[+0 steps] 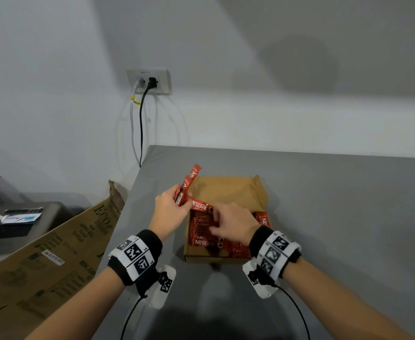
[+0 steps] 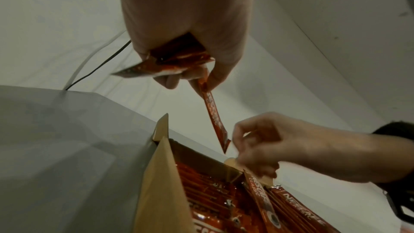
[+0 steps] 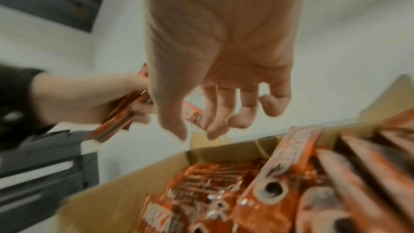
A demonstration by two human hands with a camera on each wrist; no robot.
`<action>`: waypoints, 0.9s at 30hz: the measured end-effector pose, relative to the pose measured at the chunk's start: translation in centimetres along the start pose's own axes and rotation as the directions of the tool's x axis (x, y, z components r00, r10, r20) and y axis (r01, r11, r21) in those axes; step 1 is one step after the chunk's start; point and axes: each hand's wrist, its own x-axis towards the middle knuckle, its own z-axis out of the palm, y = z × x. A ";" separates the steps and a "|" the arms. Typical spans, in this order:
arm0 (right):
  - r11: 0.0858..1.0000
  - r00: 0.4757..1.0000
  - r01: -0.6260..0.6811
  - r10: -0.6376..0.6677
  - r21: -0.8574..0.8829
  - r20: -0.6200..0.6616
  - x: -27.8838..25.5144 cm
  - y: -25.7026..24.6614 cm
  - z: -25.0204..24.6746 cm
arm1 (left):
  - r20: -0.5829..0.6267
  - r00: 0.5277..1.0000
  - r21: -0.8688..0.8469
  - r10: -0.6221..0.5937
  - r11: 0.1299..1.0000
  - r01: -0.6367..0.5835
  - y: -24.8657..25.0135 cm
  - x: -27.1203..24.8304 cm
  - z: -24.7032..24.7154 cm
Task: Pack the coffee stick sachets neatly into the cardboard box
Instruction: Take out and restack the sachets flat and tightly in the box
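An open cardboard box (image 1: 228,186) sits on the grey table (image 1: 336,217), its near half filled with red Nescafe stick sachets (image 1: 201,233) lying side by side. My left hand (image 1: 170,207) hovers over the box's left edge and grips a small bundle of sachets (image 1: 189,182) that fans upward. One sachet (image 1: 200,206) sticks out of that bundle toward the right. My right hand (image 1: 231,222) hangs above the packed sachets (image 3: 224,192), fingers loosely curled beside that sachet's tip (image 2: 225,145), holding nothing that I can see. Its view is motion-blurred.
A large printed carton (image 1: 54,253) leans against the table's left side. Behind it a dark cabinet (image 1: 17,231) carries a white tube. A wall socket (image 1: 150,81) with two cables is on the wall beyond the table's far left corner.
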 end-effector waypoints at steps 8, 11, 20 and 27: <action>0.970 0.995 0.092 -0.082 0.226 -0.053 -0.6 1.3 -0.4 | 0.293 0.948 -0.062 -0.126 0.987 0.150 -1.0 -0.7 -0.2; 0.949 0.999 0.033 -0.043 0.313 0.025 -0.8 1.3 -0.2 | 0.401 0.901 0.047 -0.166 0.986 0.161 -1.7 -0.9 -0.6; 0.962 0.991 -0.008 -0.029 0.272 0.131 -0.1 0.4 0.8 | 0.501 0.857 0.254 -0.118 0.967 -0.014 -1.6 -0.4 -0.6; 0.989 0.987 0.006 -0.030 0.146 0.157 -0.2 0.3 0.8 | 0.552 0.823 0.370 -0.136 0.924 -0.095 -1.0 -0.7 0.3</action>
